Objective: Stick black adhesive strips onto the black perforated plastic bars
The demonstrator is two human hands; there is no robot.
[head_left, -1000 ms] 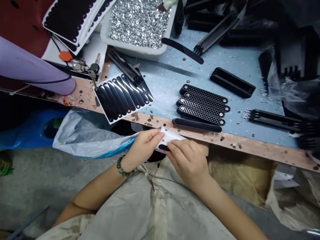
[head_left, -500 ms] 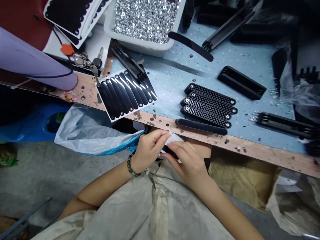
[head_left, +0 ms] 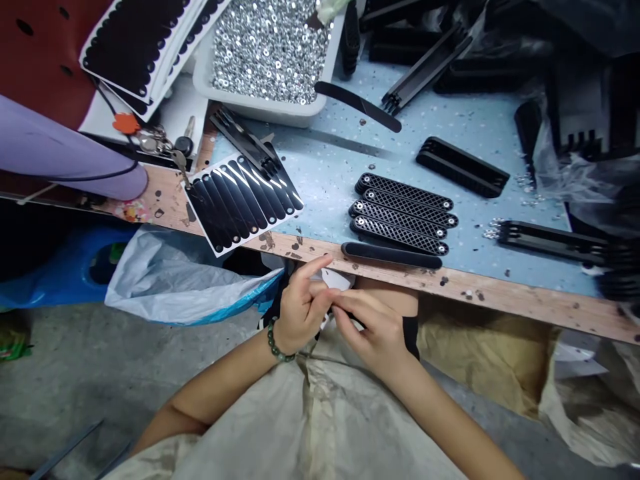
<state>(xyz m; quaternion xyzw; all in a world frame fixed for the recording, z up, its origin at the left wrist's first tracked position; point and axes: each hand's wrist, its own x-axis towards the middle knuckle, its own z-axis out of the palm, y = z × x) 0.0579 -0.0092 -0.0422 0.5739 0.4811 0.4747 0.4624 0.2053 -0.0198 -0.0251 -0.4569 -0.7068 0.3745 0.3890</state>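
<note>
Hands: from my distant seat I am watching the left hand (head_left: 300, 313) and the right hand (head_left: 375, 327) meeting at the fingertips, just on the wearer's side of the table edge.
Left: its index finger is pointing outward while its thumb is lying against the other fingertips; whether it is gripping anything, I cannot tell.
Right: its thumb and fingers are pinching a dark strip (head_left: 357, 324), which they are mostly hiding from me.
Worktable: its speckled blue top (head_left: 325, 193) is spreading across my view, with a wooden edge (head_left: 300, 248) running along the near side.
Plastic bag: a white and blue bag (head_left: 160, 280) is gaping below that edge, left of the hands.
Purple cylinder: it is leaning in from the left (head_left: 65, 153).
Tray: a whitish tray (head_left: 270, 115) is holding a heap of shiny washers (head_left: 270, 50).
Glossy sheet: a sheet of black strips (head_left: 245, 207) is overhanging the wooden edge, with a slotted black piece (head_left: 245, 140) lying over its upper part.
Patterned bars: four crosshatched black bars (head_left: 405, 217) are lying side by side.
Smooth bar: a black bar (head_left: 393, 255) is resting just beside them, nearest the right hand.
Keys: a bunch (head_left: 185, 145) is lying near the cylinder.
White paper: a small piece (head_left: 338, 279) is showing just beyond the fingers, partly covered.
</note>
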